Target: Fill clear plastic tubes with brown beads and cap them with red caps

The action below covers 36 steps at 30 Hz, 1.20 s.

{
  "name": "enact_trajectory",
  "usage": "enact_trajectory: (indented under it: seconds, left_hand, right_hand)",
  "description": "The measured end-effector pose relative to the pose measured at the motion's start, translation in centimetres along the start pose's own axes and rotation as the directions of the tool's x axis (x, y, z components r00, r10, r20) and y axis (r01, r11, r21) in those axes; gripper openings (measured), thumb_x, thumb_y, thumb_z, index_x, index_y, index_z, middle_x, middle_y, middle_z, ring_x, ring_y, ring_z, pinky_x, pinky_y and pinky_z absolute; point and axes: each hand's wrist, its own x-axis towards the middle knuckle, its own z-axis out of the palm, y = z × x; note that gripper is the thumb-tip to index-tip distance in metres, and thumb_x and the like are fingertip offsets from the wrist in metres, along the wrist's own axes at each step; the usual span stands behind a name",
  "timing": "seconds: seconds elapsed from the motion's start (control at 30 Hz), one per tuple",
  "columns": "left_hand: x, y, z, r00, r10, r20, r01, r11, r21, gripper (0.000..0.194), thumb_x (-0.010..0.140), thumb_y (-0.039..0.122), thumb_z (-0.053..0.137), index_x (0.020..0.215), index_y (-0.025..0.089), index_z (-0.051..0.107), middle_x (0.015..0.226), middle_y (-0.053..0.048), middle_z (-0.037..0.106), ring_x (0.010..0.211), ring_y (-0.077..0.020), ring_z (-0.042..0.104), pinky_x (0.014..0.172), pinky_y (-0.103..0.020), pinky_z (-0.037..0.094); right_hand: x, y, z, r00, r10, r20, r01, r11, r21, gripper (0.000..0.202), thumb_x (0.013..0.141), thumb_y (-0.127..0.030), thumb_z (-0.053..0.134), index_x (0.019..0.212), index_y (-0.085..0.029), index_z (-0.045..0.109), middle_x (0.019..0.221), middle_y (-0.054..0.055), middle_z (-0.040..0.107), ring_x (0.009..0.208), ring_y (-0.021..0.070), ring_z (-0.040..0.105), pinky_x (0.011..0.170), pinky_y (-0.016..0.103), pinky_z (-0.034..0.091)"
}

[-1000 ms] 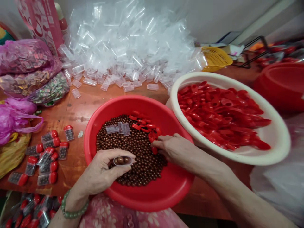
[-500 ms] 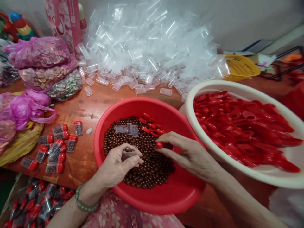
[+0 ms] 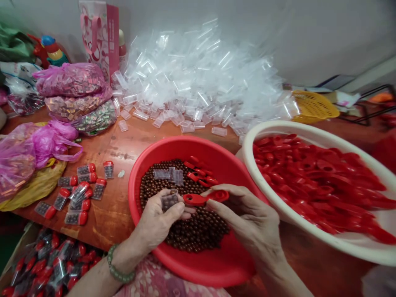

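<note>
My left hand (image 3: 162, 214) is closed round a small clear plastic container (image 3: 169, 199) with dark brown balls inside. Between the thumb and fingers of my right hand (image 3: 247, 214) is a red plastic cap (image 3: 198, 199), long and with a hole at its left end. That end is close beside the container; whether they touch I cannot tell. Both hands are above a red basin (image 3: 198, 268) holding many brown balls (image 3: 192, 239). On the balls lie several clear containers (image 3: 162, 174) and several more red caps (image 3: 202, 175).
At right, a white tub (image 3: 247, 144) holds a heap of red caps (image 3: 321, 177). Clear containers (image 3: 198, 78) are piled along the wall. Filled, red-capped containers (image 3: 77, 217) lie left, with more in a box (image 3: 49, 264) below. Pink bags (image 3: 72, 80) stand behind.
My right hand has lifted a red cap from the basin and brought it beside the container in my left hand. The whole view has shifted slightly.
</note>
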Motion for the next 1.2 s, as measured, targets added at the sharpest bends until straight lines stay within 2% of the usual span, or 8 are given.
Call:
enact_trajectory:
  seconds: [0.13,0.27,0.43,0.63,0.8,0.93,1.0,1.2]
  left_hand:
    - [0.1,0.1,0.0,0.997,0.082,-0.014,-0.081,0.995,0.052,0.041,0.071,0.046,0.076,0.086,0.013,0.058,0.084,-0.002,0.062,0.08,-0.0107,0.06,0.082,-0.024,0.05]
    - [0.0,0.0,-0.3,0.99,0.139,-0.017,-0.137,0.986,0.095,0.028,0.078,0.037,0.07,0.088,0.013,0.061,0.088,-0.002,0.061,0.082,-0.0115,0.056,0.084,-0.025,0.047]
    - [-0.4,0.0,-0.6,0.987,0.16,-0.024,-0.153,0.972,0.176,0.019,0.08,0.029,0.064,0.088,0.013,0.059,0.083,-0.002,0.058,0.077,-0.0114,0.052,0.079,-0.025,0.044]
    - [-0.4,-0.2,-0.5,0.992,0.129,-0.008,-0.125,0.973,0.195,0.019,0.079,0.03,0.063,0.085,0.013,0.058,0.077,-0.002,0.055,0.071,-0.0117,0.05,0.076,-0.028,0.045]
    - [-0.4,0.8,-0.8,0.99,0.121,0.071,-0.133,0.97,0.202,0.018,0.078,0.029,0.064,0.084,0.013,0.059,0.076,-0.003,0.059,0.074,-0.0132,0.057,0.077,-0.027,0.046]
    - [-0.6,3.2,-1.1,0.939,0.191,0.287,-0.282,0.904,0.321,0.017,0.082,0.026,0.061,0.091,0.012,0.066,0.092,-0.009,0.069,0.091,-0.0181,0.063,0.086,-0.03,0.047]
    - [-0.3,4.1,-1.3,0.922,0.171,0.347,-0.318,0.846,0.427,0.017,0.082,0.023,0.06,0.092,0.011,0.069,0.092,-0.01,0.07,0.089,-0.0174,0.064,0.083,-0.028,0.047]
    - [0.7,4.0,-1.5,0.96,0.067,0.273,-0.235,0.727,0.645,0.019,0.082,0.025,0.061,0.093,0.014,0.071,0.089,-0.005,0.07,0.081,-0.0153,0.06,0.076,-0.024,0.045]
  right_hand:
    - [0.1,-0.8,-0.3,0.973,-0.194,0.125,0.22,0.942,-0.253,0.022,0.08,-0.02,0.069,0.102,-0.023,0.067,0.086,0.001,0.073,0.072,0.0146,0.07,0.07,0.024,0.058]
    - [0.7,-1.8,0.2,0.884,-0.361,0.298,0.455,0.811,-0.368,0.026,0.085,-0.013,0.062,0.11,-0.021,0.065,0.091,0.004,0.07,0.077,0.0137,0.069,0.074,0.022,0.057]
    - [1.1,-1.5,0.9,0.833,-0.385,0.398,0.543,0.709,-0.45,0.023,0.092,-0.019,0.055,0.114,-0.02,0.064,0.096,0.009,0.063,0.077,0.0144,0.068,0.061,0.02,0.057]
    - [1.0,-0.3,0.9,0.773,-0.375,0.512,0.614,0.643,-0.457,0.036,0.097,-0.019,0.044,0.132,-0.018,0.052,0.098,0.011,0.065,0.08,0.0153,0.069,0.069,0.022,0.058]
    - [1.3,-0.3,0.5,0.827,-0.308,0.47,0.496,0.793,-0.353,0.039,0.094,-0.019,0.049,0.132,-0.024,0.054,0.098,0.007,0.066,0.084,0.0146,0.068,0.072,0.021,0.057]
    - [1.9,-0.4,-0.6,0.913,-0.211,0.349,0.297,0.931,-0.213,0.036,0.091,-0.022,0.055,0.125,-0.03,0.061,0.1,0.003,0.067,0.09,0.0144,0.067,0.08,0.022,0.055]
    - [2.1,-0.4,-0.9,0.94,-0.16,0.302,0.218,0.962,-0.167,0.036,0.091,-0.024,0.055,0.126,-0.031,0.061,0.104,0.003,0.068,0.094,0.015,0.066,0.085,0.024,0.053]
    - [2.4,-1.3,-0.7,0.938,-0.23,0.261,0.267,0.956,-0.118,0.039,0.09,-0.018,0.055,0.126,-0.033,0.061,0.1,0.002,0.069,0.09,0.0142,0.066,0.08,0.022,0.054]
